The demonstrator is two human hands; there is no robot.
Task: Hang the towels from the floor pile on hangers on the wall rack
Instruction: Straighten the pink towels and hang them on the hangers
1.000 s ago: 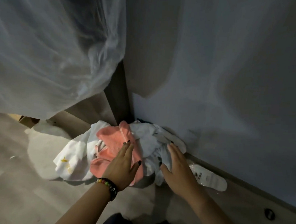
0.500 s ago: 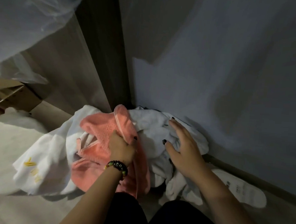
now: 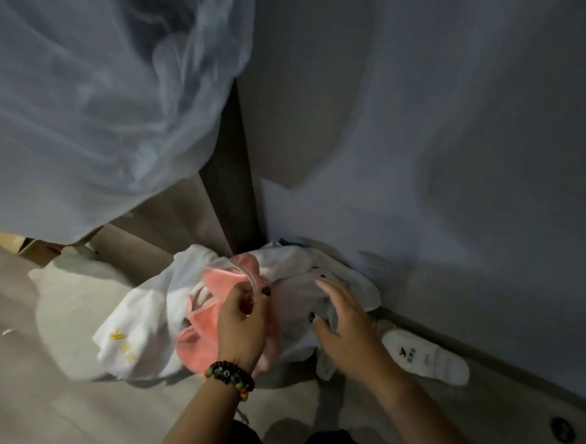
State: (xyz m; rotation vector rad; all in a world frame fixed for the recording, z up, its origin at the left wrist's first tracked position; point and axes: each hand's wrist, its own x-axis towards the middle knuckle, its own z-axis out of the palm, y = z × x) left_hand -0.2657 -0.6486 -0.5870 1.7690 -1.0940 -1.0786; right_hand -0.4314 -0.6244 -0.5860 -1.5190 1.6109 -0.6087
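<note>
A pile of towels lies on the floor in the corner where the wall meets a dark door frame. A pink towel [image 3: 212, 285] sits in its middle, and my left hand [image 3: 242, 325], with a bead bracelet at the wrist, is shut on its edge. A white towel with yellow embroidery [image 3: 130, 328] spreads out to the left. More white towels [image 3: 302, 274] are heaped on the right, and my right hand [image 3: 343, 324] hovers just over them with fingers spread. No hanger or rack is in view.
A white slipper [image 3: 427, 362] lies on the floor to the right, along the baseboard. Sheer plastic sheeting [image 3: 96, 107] hangs at the upper left, with a cardboard box [image 3: 12, 242] beneath it. A dark round floor fitting [image 3: 562, 430] sits at the far right.
My left hand went from lying flat on the pink towel to gripping its edge. My right hand lifted off the white towels. The view swung down and back up.
</note>
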